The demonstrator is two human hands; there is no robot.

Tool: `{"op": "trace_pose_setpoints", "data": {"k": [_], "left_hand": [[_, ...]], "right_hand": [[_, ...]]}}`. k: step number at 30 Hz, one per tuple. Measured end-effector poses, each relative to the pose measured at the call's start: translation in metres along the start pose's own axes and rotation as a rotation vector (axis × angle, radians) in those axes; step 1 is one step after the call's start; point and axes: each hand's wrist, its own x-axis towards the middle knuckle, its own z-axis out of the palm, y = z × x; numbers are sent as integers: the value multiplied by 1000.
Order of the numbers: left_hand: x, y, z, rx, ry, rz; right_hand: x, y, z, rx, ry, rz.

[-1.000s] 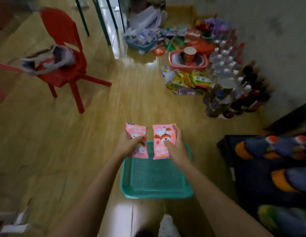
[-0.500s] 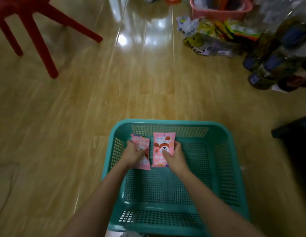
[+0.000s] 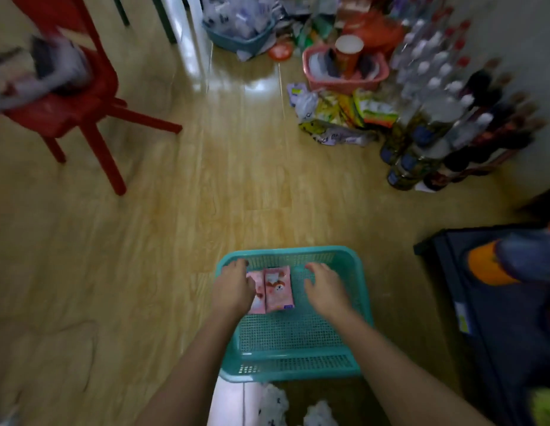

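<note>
Pink packets [image 3: 278, 290] lie flat, side by side, at 11 o'clock on the teal basket [image 3: 286, 250] floor. The left hand [image 3: 232, 292] covers the left one, its grip hidden. The right hand [image 3: 324, 290], at their 3 o'clock, hovers loose-fingered and empty. They are probably light, soft, slick film, so pinch a sealed edge.

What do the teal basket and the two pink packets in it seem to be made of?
Teal basket: most likely moulded plastic, fairly matt; floor and walls form a regular open grid under a smooth solid rim. Pink packets: probably thin printed plastic film, slightly shiny; they lie flat with a cartoon print, though blur leaves coated paper possible.
</note>
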Motion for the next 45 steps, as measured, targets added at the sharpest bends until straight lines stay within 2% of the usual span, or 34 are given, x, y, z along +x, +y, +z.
{"op": "trace_pose_setpoints", "data": {"k": [5,11,14,17,24,31,36,39,41,45], "left_hand": [[-86,111,-181,98,27,225],[-193,267,-390,207,136,513],[-245,334,-462,210,217,692],[-294,392,-505,170,266,911],[-444,513,-533,51,242,1395],[-605,606,-508,-60,145,1703],[-683,650,-468,-8,66,1776],[-709,672,-447,48,32,1760],[-718,685,-435,56,9,1730],[-722,710,-420,57,-44,1649]], "right_hand": [[-123,-85,-170,-67,107,-57],[-267,-165,-377,27,372,-63],[-331,-184,-456,87,549,-45],[-400,-189,-514,59,676,8],[-584,-159,-591,37,1023,155],[-755,-104,-623,16,1251,361],[-833,-51,-637,55,1367,489],[-861,-18,-649,85,1413,649],[-870,3,-657,114,1362,795],[-866,23,-674,223,1141,1022]]}}
